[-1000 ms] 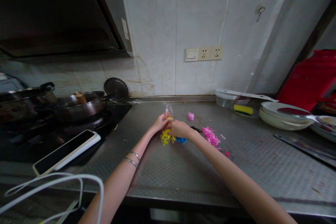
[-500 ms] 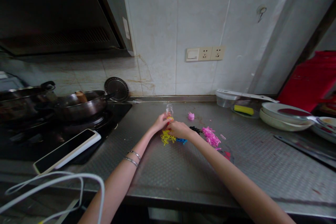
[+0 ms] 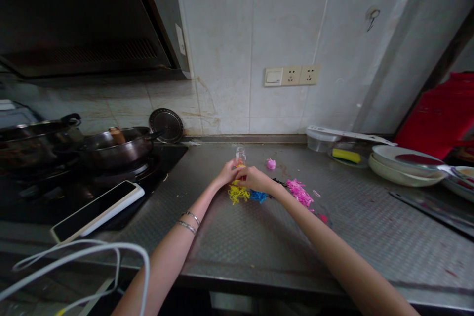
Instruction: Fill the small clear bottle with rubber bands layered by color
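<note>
My left hand (image 3: pixel 227 174) and my right hand (image 3: pixel 253 179) meet at the middle of the steel counter (image 3: pixel 259 237), fingers pinched together. Between them stands a small clear bottle (image 3: pixel 240 153), gripped low by my left hand. My right hand pinches something small at the bottle, too small to name. Just below the hands lie a yellow pile of tiny bands (image 3: pixel 237 193) and a blue pile (image 3: pixel 258 196). A pink pile (image 3: pixel 298 192) lies to the right, with a pink lump (image 3: pixel 270 163) behind it.
A stove with two dark pans (image 3: pixel 111 150) is at the left, a phone (image 3: pixel 97 210) resting on its edge. White cables (image 3: pixel 77 261) hang at the lower left. Plates (image 3: pixel 400 165), a sponge (image 3: pixel 346 155) and a clear tub (image 3: pixel 318 140) stand at the right.
Both hands stay pinched at the bottle with only slight finger motion. The view has shifted a little to the left.
</note>
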A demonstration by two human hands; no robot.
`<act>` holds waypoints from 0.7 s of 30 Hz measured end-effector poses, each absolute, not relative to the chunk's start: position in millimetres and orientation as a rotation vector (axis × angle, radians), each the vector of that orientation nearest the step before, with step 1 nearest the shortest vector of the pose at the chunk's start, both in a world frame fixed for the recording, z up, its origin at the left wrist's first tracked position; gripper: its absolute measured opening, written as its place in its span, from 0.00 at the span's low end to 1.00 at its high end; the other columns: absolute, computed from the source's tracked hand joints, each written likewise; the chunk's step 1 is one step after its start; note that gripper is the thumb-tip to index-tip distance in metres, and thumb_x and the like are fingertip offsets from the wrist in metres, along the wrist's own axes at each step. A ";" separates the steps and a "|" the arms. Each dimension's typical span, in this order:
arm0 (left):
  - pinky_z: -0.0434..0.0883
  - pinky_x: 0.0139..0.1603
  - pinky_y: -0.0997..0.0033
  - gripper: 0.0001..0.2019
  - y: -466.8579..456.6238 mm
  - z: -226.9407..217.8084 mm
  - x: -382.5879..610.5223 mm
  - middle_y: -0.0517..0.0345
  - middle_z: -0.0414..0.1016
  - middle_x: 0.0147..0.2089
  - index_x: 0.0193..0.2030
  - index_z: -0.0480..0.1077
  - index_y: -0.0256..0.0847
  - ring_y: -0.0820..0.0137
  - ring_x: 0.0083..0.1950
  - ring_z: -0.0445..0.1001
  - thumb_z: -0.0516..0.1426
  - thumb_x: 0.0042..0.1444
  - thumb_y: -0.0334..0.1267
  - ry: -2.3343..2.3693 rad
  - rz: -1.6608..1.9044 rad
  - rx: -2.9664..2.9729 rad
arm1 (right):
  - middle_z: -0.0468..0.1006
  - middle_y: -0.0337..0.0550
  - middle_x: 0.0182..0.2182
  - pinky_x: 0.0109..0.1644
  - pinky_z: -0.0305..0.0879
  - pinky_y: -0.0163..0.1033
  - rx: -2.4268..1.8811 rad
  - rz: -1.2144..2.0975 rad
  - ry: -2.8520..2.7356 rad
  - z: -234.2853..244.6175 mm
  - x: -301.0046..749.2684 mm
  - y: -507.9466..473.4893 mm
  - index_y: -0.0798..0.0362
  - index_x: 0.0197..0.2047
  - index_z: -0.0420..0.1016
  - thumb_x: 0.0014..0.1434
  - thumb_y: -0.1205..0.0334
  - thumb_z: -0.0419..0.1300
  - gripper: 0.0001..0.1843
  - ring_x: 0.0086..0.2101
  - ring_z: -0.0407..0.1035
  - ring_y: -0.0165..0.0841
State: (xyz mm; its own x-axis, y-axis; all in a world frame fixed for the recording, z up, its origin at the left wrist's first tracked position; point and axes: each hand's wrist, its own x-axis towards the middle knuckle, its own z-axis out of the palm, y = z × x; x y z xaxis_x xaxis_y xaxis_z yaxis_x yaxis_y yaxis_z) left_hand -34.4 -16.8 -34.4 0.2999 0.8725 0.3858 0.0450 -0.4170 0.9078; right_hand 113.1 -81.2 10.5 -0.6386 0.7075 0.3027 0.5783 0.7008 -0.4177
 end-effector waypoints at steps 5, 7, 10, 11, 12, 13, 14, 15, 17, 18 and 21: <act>0.65 0.45 0.67 0.20 -18.4 -35.6 -35.0 0.51 0.72 0.39 0.39 0.67 0.33 0.67 0.40 0.71 0.62 0.39 0.40 0.829 1.208 1.713 | 0.78 0.41 0.32 0.38 0.63 0.33 -0.850 0.549 -2.330 23.8 121.1 -77.7 0.53 0.35 0.77 0.50 0.63 0.57 0.10 0.31 0.69 0.30; 0.67 0.39 0.68 0.23 -22.2 -35.1 -34.0 0.52 0.73 0.36 0.43 0.65 0.33 0.69 0.34 0.72 0.61 0.41 0.42 0.815 1.143 1.655 | 0.78 0.42 0.32 0.38 0.64 0.33 -0.840 0.582 -2.288 27.7 125.4 -74.5 0.54 0.36 0.77 0.50 0.61 0.57 0.11 0.31 0.70 0.30; 0.68 0.33 0.69 0.23 -29.3 -31.3 -32.4 0.54 0.73 0.33 0.47 0.63 0.33 0.72 0.28 0.71 0.58 0.46 0.44 0.784 1.077 1.641 | 0.78 0.42 0.30 0.34 0.66 0.33 -0.882 0.669 -2.218 34.8 132.3 -67.4 0.56 0.37 0.76 0.50 0.59 0.57 0.14 0.29 0.70 0.30; 0.68 0.35 0.70 0.22 -31.1 -29.5 -32.1 0.54 0.73 0.34 0.47 0.63 0.33 0.72 0.29 0.71 0.58 0.46 0.43 0.778 1.090 1.660 | 0.77 0.42 0.29 0.31 0.66 0.33 -0.904 0.712 -2.189 38.0 134.6 -64.5 0.57 0.37 0.76 0.50 0.58 0.57 0.14 0.28 0.69 0.30; 0.67 0.37 0.70 0.22 -32.4 -27.8 -32.0 0.53 0.73 0.35 0.47 0.63 0.33 0.72 0.31 0.71 0.58 0.47 0.42 0.777 1.117 1.683 | 0.77 0.43 0.28 0.29 0.66 0.33 -0.923 0.756 -2.157 41.7 136.9 -61.5 0.57 0.37 0.76 0.49 0.57 0.57 0.15 0.27 0.69 0.29; 0.67 0.39 0.70 0.21 -33.0 -26.5 -32.0 0.53 0.73 0.36 0.46 0.64 0.33 0.71 0.34 0.71 0.58 0.47 0.41 0.782 1.145 1.705 | 0.77 0.43 0.27 0.28 0.67 0.32 -0.936 0.796 -2.121 45.8 139.1 -58.3 0.58 0.37 0.76 0.49 0.57 0.57 0.15 0.26 0.69 0.29; 0.66 0.42 0.69 0.20 -32.9 -25.8 -32.2 0.53 0.73 0.38 0.46 0.64 0.34 0.71 0.37 0.71 0.58 0.47 0.40 0.795 1.166 1.722 | 0.77 0.43 0.27 0.27 0.67 0.32 -0.942 0.829 -2.085 50.3 141.1 -55.2 0.58 0.36 0.76 0.49 0.57 0.58 0.15 0.26 0.69 0.29; 0.66 0.43 0.69 0.19 -32.0 -25.8 -32.5 0.53 0.73 0.39 0.45 0.65 0.34 0.70 0.39 0.71 0.58 0.46 0.39 0.813 1.176 1.734 | 0.77 0.44 0.28 0.27 0.68 0.32 -0.939 0.858 -2.051 55.2 143.0 -52.2 0.58 0.36 0.76 0.48 0.58 0.59 0.14 0.27 0.69 0.29; 0.65 0.45 0.68 0.18 -28.2 -28.4 -33.4 0.52 0.73 0.40 0.45 0.65 0.34 0.70 0.41 0.70 0.58 0.47 0.39 0.859 1.177 1.746 | 0.77 0.44 0.29 0.27 0.69 0.32 -0.923 0.903 -1.997 65.4 145.8 -46.5 0.59 0.35 0.75 0.47 0.60 0.60 0.13 0.28 0.70 0.29; 0.65 0.46 0.67 0.18 -25.6 -30.7 -34.0 0.52 0.73 0.41 0.45 0.65 0.34 0.69 0.42 0.70 0.58 0.47 0.39 0.878 1.173 1.751 | 0.76 0.45 0.29 0.27 0.70 0.33 -0.917 0.918 -1.979 70.5 146.7 -43.8 0.59 0.35 0.75 0.46 0.61 0.60 0.13 0.28 0.70 0.29; 0.64 0.48 0.66 0.18 -16.8 -39.1 -35.7 0.50 0.72 0.44 0.45 0.65 0.34 0.69 0.44 0.70 0.58 0.47 0.37 0.908 1.184 1.775 | 0.76 0.45 0.28 0.28 0.70 0.32 -0.934 0.909 -1.966 85.2 147.3 -35.9 0.60 0.34 0.75 0.45 0.64 0.61 0.11 0.29 0.70 0.29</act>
State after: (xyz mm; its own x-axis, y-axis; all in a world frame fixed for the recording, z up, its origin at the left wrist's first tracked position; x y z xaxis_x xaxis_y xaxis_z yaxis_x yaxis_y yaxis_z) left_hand -35.7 -16.8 -39.1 0.3044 0.8780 0.3694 0.1295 -0.4223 0.8971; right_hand 147.3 -35.9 85.2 -0.4411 0.8356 0.3273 0.2920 0.4785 -0.8281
